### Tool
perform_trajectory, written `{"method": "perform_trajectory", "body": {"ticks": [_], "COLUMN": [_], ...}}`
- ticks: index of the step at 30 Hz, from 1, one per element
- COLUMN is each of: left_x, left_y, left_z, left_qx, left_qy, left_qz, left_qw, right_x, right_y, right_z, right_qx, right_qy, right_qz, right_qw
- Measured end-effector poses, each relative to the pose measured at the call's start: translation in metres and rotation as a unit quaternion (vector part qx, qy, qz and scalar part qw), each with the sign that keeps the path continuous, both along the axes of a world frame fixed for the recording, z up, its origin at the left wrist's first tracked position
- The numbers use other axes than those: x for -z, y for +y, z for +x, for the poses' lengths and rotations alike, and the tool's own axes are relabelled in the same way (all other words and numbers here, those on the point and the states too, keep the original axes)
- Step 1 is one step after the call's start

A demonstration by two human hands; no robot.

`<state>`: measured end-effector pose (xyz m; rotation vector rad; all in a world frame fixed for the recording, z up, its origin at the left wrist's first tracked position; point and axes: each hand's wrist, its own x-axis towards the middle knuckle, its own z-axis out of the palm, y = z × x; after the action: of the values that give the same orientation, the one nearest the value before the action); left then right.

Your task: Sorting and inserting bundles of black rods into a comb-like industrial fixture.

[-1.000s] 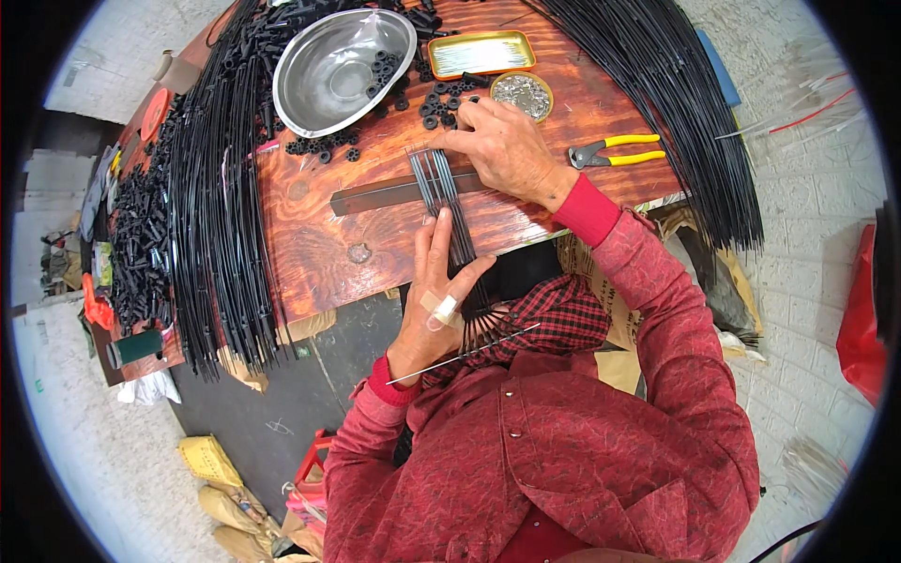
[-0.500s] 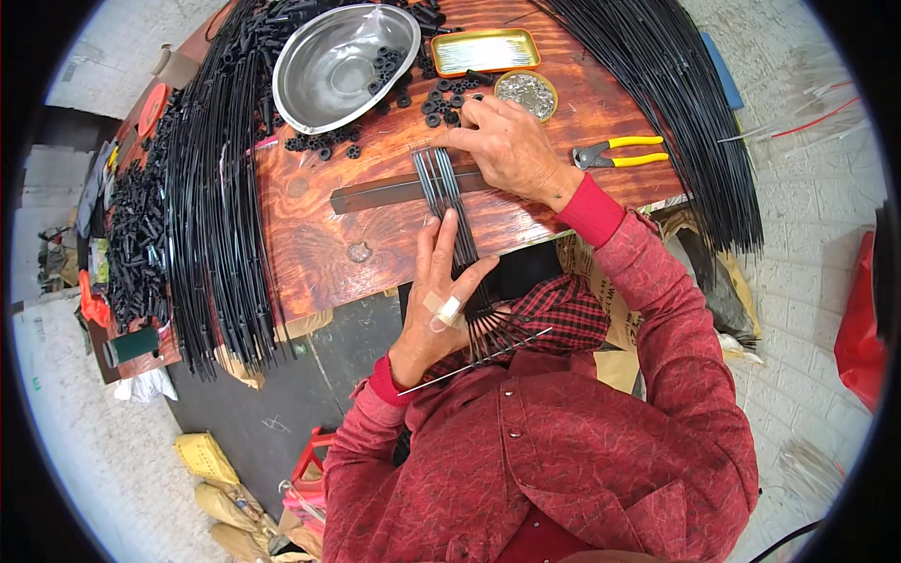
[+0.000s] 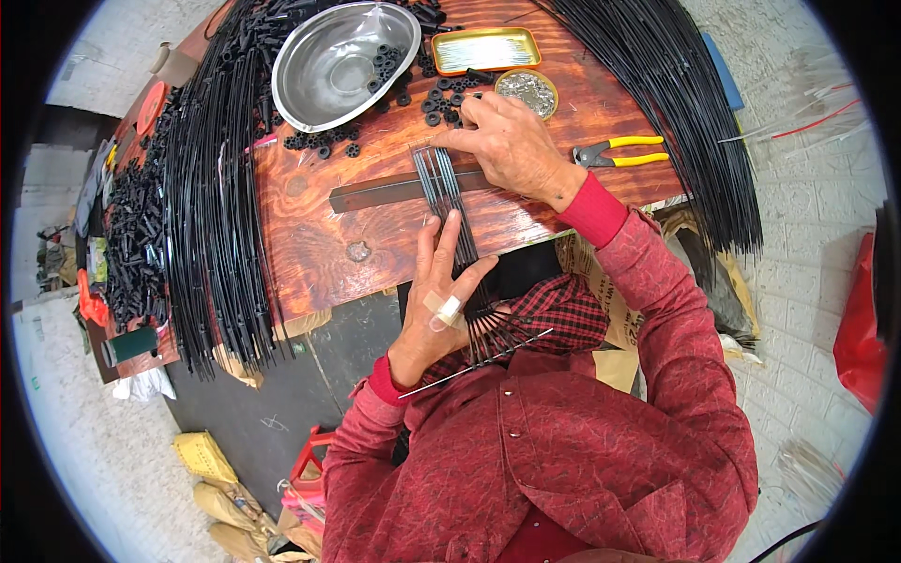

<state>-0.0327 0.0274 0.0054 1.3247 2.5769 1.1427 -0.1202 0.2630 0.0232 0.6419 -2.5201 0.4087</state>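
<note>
At the centre of the frame a small bundle of thin black rods [image 3: 449, 192] lies across the reddish wooden worktop [image 3: 375, 235], running from the upper middle down toward the person's lap, where the rod ends fan out over a red checked cloth [image 3: 554, 314]. The left hand [image 3: 441, 300], with a pale bandage on one finger, rests flat on the lower part of the bundle, fingers stretched along the rods and pressing them down rather than closing around them. The right hand [image 3: 511, 150] lies over the upper end of the bundle, fingers curled down with the tips on the rods; whether it pinches one I cannot tell. A dark flat bar [image 3: 375, 192] lies crosswise under the rods. Right of the right hand lie yellow-handled pliers [image 3: 624, 150]. Above it sit a round tin [image 3: 527, 91], a yellow rectangular tray [image 3: 485, 50], scattered black rings [image 3: 441, 98] and a steel bowl [image 3: 338, 66]. Long black rod bundles [image 3: 216, 235] hang off the worktop at left and upper right.
</note>
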Motion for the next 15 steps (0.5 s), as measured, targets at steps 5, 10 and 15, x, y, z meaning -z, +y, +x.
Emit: {"method": "perform_trajectory", "body": {"ticks": [5, 10, 15], "left_x": [-0.0008, -0.0003, 0.0003], "left_y": [-0.0004, -0.0003, -0.0007], "left_z": [0.0003, 0.0002, -0.0008], "left_qx": [0.001, 0.002, 0.006], "left_qy": [-0.004, -0.004, -0.005], "left_qz": [-0.001, 0.004, 0.006], "left_qw": [1.000, 1.000, 1.000], "right_x": [-0.0016, 0.0014, 0.0015], "right_y": [-0.0015, -0.0016, -0.0023], "right_z": [0.0004, 0.0000, -0.0029], "right_qx": [0.002, 0.005, -0.001], "right_qy": [0.002, 0.007, 0.013], "right_qz": [0.003, -0.005, -0.013], "right_qw": [1.000, 1.000, 1.000]}}
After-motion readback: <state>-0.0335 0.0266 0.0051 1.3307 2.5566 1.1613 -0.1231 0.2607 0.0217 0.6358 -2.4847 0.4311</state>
